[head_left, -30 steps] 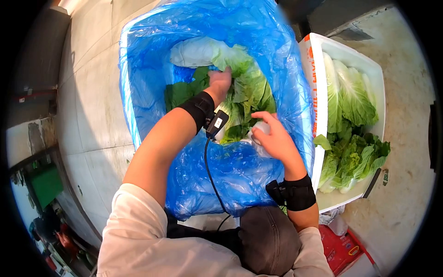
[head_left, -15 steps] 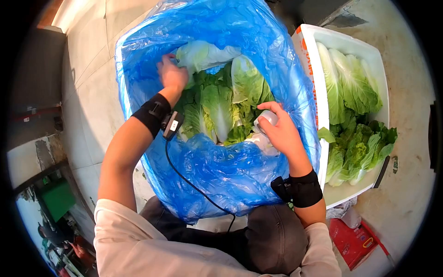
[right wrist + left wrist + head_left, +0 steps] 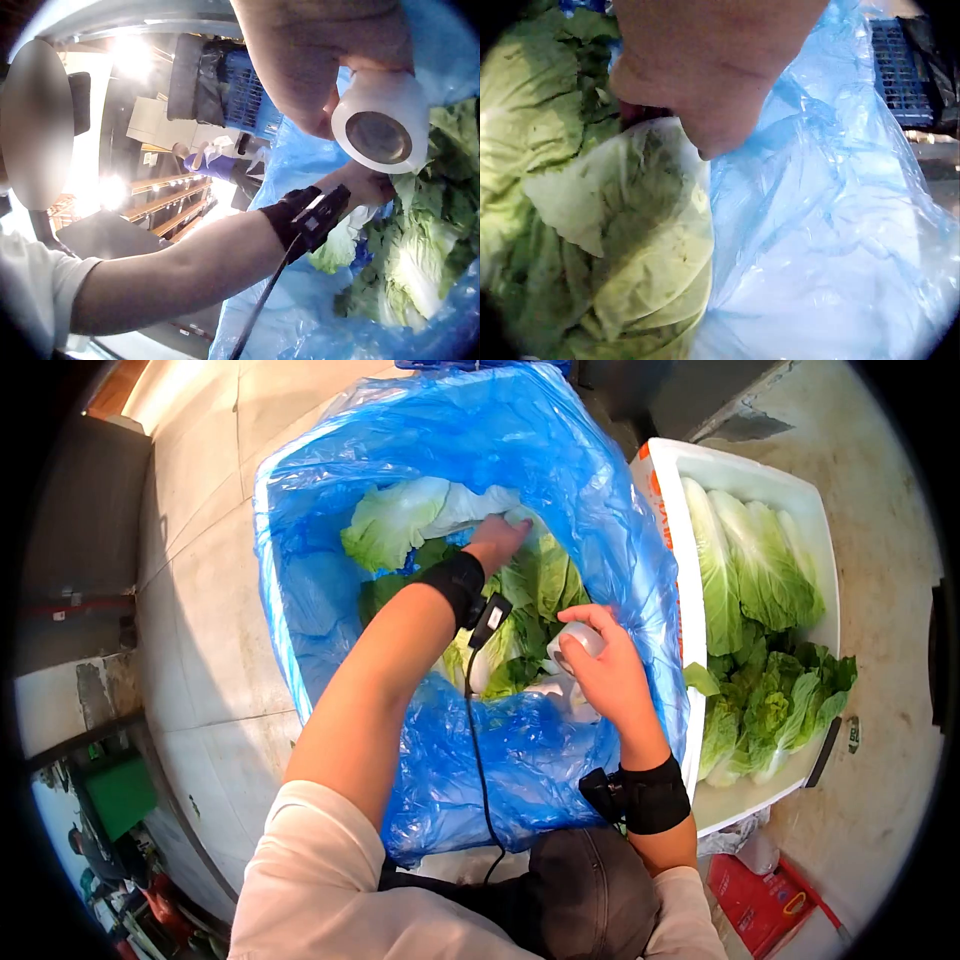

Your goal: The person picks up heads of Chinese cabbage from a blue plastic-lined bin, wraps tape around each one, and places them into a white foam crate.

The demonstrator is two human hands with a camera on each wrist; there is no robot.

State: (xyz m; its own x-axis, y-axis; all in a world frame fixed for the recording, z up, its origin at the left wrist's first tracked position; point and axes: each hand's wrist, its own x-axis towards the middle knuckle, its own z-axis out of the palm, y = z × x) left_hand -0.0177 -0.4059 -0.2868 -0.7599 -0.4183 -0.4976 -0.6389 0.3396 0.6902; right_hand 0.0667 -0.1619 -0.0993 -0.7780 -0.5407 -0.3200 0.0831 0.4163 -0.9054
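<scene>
In the head view, my left hand (image 3: pixel 497 544) is at the far side of a blue plastic liner (image 3: pixel 480 790), over the napa cabbages inside. My left wrist view shows the thumb at the edge of a pale napa cabbage (image 3: pixel 660 217), with the fingers tucked behind it and mostly hidden. Another pale cabbage (image 3: pixel 390 525) lies along the far wall, left of that hand. My right hand (image 3: pixel 622 678), at the liner's right side, grips a white roll (image 3: pixel 417 127) with a round hollow core. Whitish crumpled plastic (image 3: pixel 570 698) sits just below the roll.
A white foam box (image 3: pixel 695 710) stands right of the liner, holding several napa cabbages (image 3: pixel 765 550). A red bag (image 3: pixel 750 905) lies below it. Blue crates (image 3: pixel 244 90) and another person (image 3: pixel 217 166) appear in the right wrist view. A cable (image 3: pixel 478 750) runs from my left wrist.
My left hand went to the left end of the far cabbage, then back right to the upper-right cabbages. A leafy end now spreads at the left. My right hand keeps the roll nearly in place.
</scene>
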